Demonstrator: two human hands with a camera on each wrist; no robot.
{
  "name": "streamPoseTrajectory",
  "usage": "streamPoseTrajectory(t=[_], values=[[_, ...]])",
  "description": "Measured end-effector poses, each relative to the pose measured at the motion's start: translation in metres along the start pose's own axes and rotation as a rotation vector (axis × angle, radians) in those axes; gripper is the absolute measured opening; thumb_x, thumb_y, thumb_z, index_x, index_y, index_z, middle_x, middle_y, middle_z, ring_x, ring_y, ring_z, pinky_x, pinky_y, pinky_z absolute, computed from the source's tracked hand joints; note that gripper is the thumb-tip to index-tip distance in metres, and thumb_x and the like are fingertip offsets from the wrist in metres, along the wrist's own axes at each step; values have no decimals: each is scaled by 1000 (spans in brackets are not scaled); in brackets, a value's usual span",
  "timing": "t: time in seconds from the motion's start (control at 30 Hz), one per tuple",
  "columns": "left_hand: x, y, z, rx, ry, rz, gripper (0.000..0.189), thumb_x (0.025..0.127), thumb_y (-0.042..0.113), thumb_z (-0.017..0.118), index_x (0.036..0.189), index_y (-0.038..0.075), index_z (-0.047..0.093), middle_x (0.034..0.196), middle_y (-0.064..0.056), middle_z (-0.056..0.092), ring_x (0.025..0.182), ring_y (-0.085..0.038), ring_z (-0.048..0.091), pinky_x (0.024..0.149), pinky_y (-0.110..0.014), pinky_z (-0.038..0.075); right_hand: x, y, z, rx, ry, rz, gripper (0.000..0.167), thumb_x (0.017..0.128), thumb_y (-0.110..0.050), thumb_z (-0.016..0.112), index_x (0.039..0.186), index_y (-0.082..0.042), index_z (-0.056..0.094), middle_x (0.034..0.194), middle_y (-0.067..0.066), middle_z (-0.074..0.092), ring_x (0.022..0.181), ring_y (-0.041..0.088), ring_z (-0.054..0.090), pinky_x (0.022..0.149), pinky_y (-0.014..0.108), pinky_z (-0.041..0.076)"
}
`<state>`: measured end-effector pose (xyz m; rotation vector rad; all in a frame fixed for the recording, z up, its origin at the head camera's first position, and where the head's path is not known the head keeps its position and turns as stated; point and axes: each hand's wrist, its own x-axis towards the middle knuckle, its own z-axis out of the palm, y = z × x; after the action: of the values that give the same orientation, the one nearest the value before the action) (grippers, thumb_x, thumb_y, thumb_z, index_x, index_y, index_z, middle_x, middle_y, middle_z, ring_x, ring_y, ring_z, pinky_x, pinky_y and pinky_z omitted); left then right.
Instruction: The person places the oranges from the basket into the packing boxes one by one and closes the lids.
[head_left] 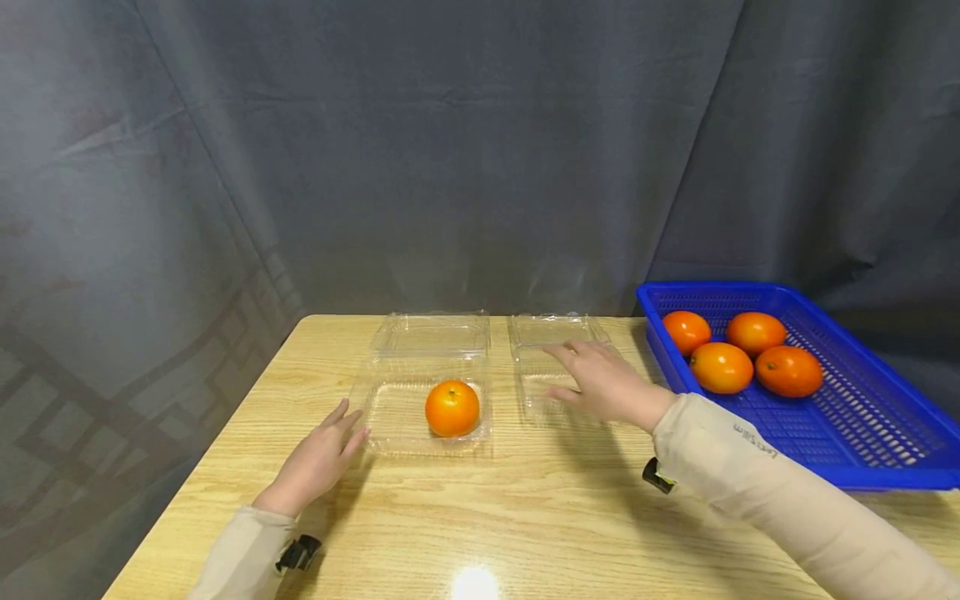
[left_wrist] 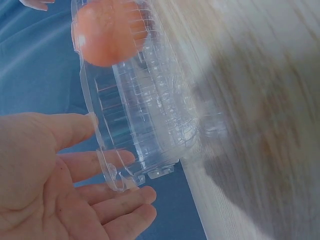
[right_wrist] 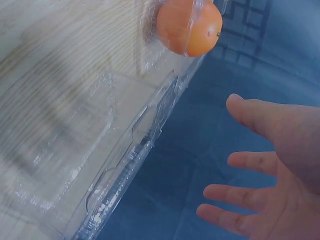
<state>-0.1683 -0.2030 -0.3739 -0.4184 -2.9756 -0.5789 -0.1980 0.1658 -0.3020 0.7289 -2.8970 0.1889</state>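
Observation:
An orange (head_left: pixel 452 408) sits at the right side of a clear plastic clamshell box (head_left: pixel 397 417), whose lid (head_left: pixel 431 335) lies folded back. My left hand (head_left: pixel 318 458) is at that box's left edge, fingers extended. In the left wrist view its thumb (left_wrist: pixel 75 131) tip is right at the rim, and a finger shows through the clear wall. My right hand (head_left: pixel 600 383) hovers over a second, smaller clear clamshell box (head_left: pixel 536 392), also with its lid (head_left: pixel 555 331) back. The right fingers (right_wrist: pixel 237 197) are spread with nothing between them, and the hand hides part of this box.
A blue plastic basket (head_left: pixel 847 477) with several oranges (head_left: pixel 722 367) stands at the right, beside the smaller box. Both boxes rest on a light wooden table (head_left: pixel 420 517). A dark grey curtain (head_left: pixel 465 167) hangs behind its far edge.

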Motion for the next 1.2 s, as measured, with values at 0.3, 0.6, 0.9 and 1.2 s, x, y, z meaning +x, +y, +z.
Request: streamPoseTrajectory(t=[0.3,0.6,0.9,1.2], values=[[0,1,0,12,1,4,45,99,21,45,129,-12,48,140,-36,34,121,-50,45,96,-56,44,-2,9,-2,-20,13,2,59,85,-35,66,132,-2,50,121,22,58,112,40,55,102,57,38],[0,1,0,6,7,2,45,98,21,46,129,-12,48,140,-36,35,122,-50,45,97,-56,43,-6,15,-9,-31,-2,36,56,87,-33,64,132,-4,49,122,22,58,110,43,55,96,57,42],[0,1,0,2,1,-2,45,98,21,45,129,-12,48,141,-36,34,123,-50,45,97,-56,43,-10,24,-18,-60,20,36,57,86,-30,66,132,1,49,121,29,57,110,47,54,97,59,42],[0,1,1,2,-7,-10,45,99,22,44,130,-11,47,141,-36,33,124,-50,43,98,-56,42,-15,37,-26,-72,26,65,57,86,-30,66,132,1,50,122,28,56,113,46,53,99,59,40]])
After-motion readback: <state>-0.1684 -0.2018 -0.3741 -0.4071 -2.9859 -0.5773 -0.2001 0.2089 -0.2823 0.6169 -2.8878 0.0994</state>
